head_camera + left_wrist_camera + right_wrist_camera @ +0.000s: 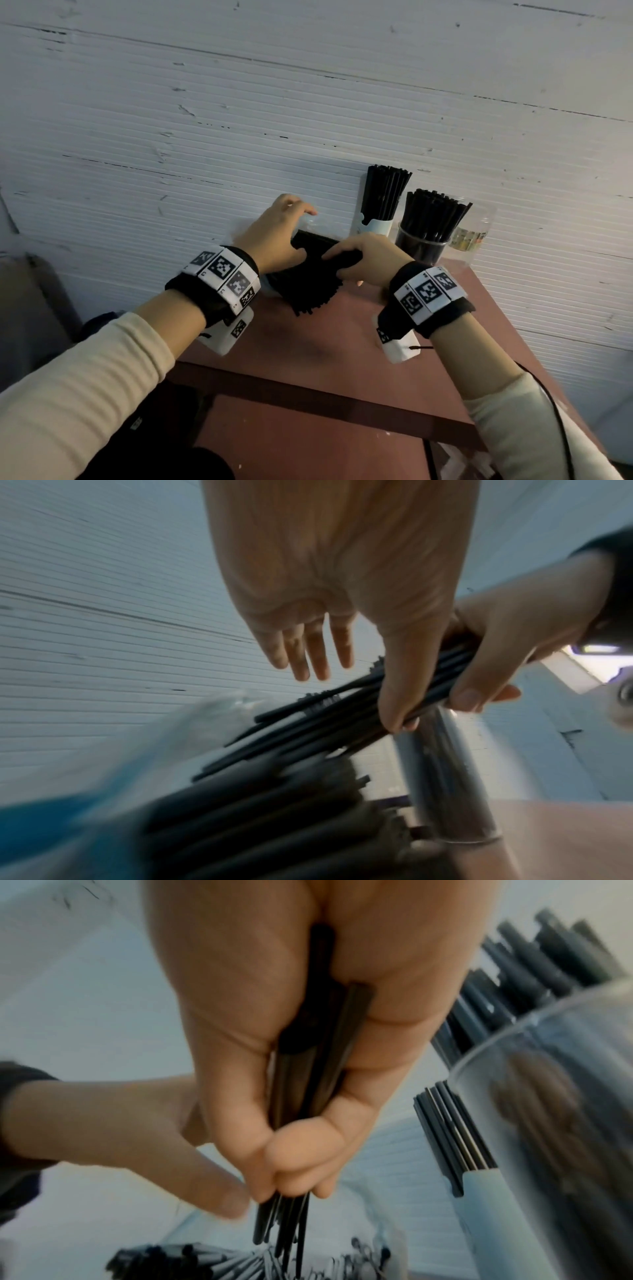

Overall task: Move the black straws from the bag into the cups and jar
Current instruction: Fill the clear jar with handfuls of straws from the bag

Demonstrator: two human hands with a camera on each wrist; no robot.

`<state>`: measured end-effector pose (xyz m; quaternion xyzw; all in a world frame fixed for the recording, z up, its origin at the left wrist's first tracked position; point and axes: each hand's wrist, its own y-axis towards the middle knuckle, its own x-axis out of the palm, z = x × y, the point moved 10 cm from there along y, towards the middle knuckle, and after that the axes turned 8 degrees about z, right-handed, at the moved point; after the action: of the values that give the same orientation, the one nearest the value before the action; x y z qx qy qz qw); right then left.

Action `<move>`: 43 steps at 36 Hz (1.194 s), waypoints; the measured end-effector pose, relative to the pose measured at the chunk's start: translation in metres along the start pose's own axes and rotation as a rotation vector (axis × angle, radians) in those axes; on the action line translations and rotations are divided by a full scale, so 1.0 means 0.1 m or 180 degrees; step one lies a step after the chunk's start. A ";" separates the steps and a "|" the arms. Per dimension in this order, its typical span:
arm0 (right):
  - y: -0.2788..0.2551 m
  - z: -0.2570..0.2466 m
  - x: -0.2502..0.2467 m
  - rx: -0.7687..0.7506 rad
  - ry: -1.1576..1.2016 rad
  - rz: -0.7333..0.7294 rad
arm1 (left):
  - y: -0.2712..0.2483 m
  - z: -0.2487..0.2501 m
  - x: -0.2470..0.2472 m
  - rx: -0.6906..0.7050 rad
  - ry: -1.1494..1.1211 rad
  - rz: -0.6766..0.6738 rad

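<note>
A clear bag (274,291) of black straws (308,287) lies on the reddish table (342,342) against the wall. My right hand (349,263) grips a bunch of those straws (308,1056) in its fist, their lower ends still among the bag's straws (240,1259). My left hand (294,233) hovers over the bag's far end with straight fingers; its thumb (400,683) presses the held bunch (325,723). A paper cup (376,226) and a clear cup (423,245) stand full of straws just right of my hands. A clear jar (471,236) stands behind them.
The ribbed white wall (239,120) rises directly behind the bag and cups. The table's right edge (507,325) runs close to the jar. A lower shelf (308,445) shows beneath the table top. A cable trails from my right wrist.
</note>
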<state>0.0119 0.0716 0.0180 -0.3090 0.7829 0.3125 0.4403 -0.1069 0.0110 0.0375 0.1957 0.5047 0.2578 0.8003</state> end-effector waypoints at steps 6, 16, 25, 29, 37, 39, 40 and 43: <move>-0.35 -0.12 -0.29 -0.0225 -0.0389 -0.0018 | 0.01 0.57 0.38 0.0580 0.0235 -0.0640; -0.70 -0.10 -0.89 -0.0464 0.0048 0.0543 | 0.09 0.89 0.60 0.0340 0.0004 -0.0520; -0.83 -0.25 -1.59 -0.0790 0.0478 0.2286 | 0.08 1.01 0.74 -0.0558 -0.1612 -0.0263; -0.73 -0.30 -1.38 -0.0959 0.0208 0.2107 | -0.01 1.01 1.02 -0.0915 -0.2231 -0.0481; -0.58 -0.15 -1.02 -0.0764 -0.0063 0.1678 | -0.19 0.81 1.36 -0.1236 -0.2299 -0.1009; -0.61 -0.17 -1.10 -0.0753 -0.0030 0.1901 | -0.20 0.82 1.32 -0.1228 -0.2279 -0.1006; -0.62 -0.17 -1.14 -0.0727 -0.0034 0.1984 | -0.19 0.82 1.31 -0.1219 -0.2264 -0.1017; -0.58 -0.10 -1.11 -0.0571 0.0002 0.1870 | -0.22 0.80 1.33 -0.1259 -0.2202 -0.1173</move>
<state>0.0980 0.0514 0.1073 -0.1071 0.8082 0.4942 0.3018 0.0181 0.0700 -0.0360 0.0202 0.1744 0.1217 0.9769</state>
